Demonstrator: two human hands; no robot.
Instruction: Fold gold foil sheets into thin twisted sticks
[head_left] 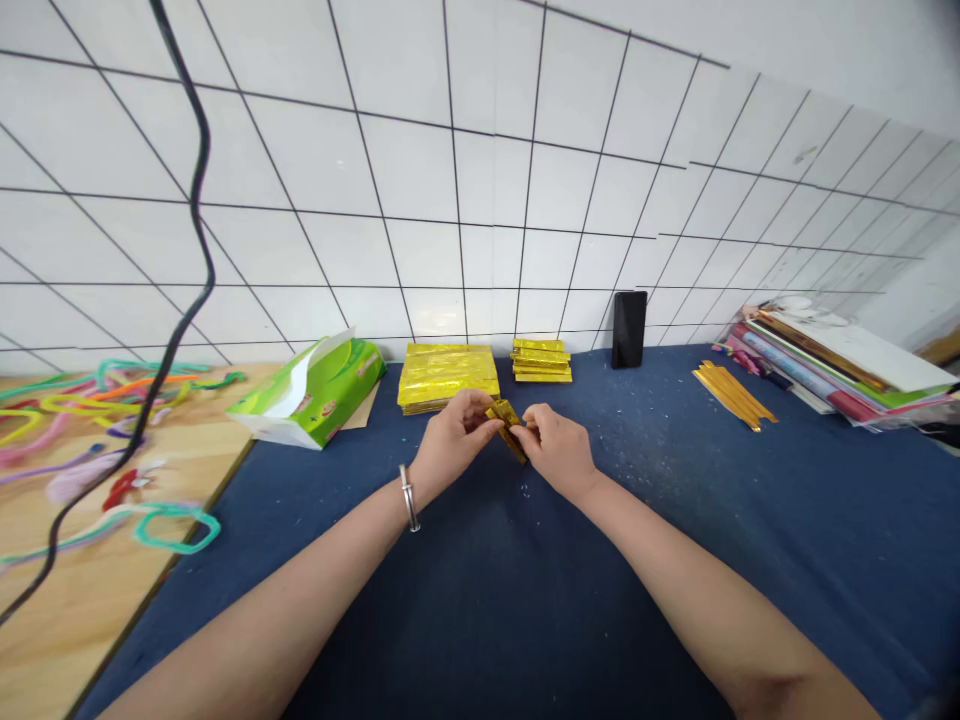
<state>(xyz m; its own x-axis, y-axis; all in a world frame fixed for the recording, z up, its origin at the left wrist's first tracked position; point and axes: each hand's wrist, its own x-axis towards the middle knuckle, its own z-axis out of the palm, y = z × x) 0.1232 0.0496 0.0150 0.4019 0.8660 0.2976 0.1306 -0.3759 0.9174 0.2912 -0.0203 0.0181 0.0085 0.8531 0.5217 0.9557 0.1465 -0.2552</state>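
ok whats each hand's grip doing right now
Left hand: closed, fingertips pinching the gold piece.
Right hand: closed, pinching the same gold piece.

No lettering is legible, even on the green packet [339, 392].

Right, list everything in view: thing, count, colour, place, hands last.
Tiled wall: one, white, behind
Cloth: one, navy, centre
Wooden tabletop: one, tan, left
Foil pieces: count unclear, gold, centre
Large foil stack: one, gold, back centre
Small foil stack: one, gold, beside it
Loose strips: several, gold, right
Phone: one, black, upright by wall
Stationery pile: one, multicoloured, far right
Packet: one, green, back left
Pipe cleaners: many, multicoloured, left
Cable: one, black, hanging left
Bracelet: one, silver, left wrist
Forearms: two, bare, foreground
Left hand: one, pinching foil
Right hand: one, pinching foil
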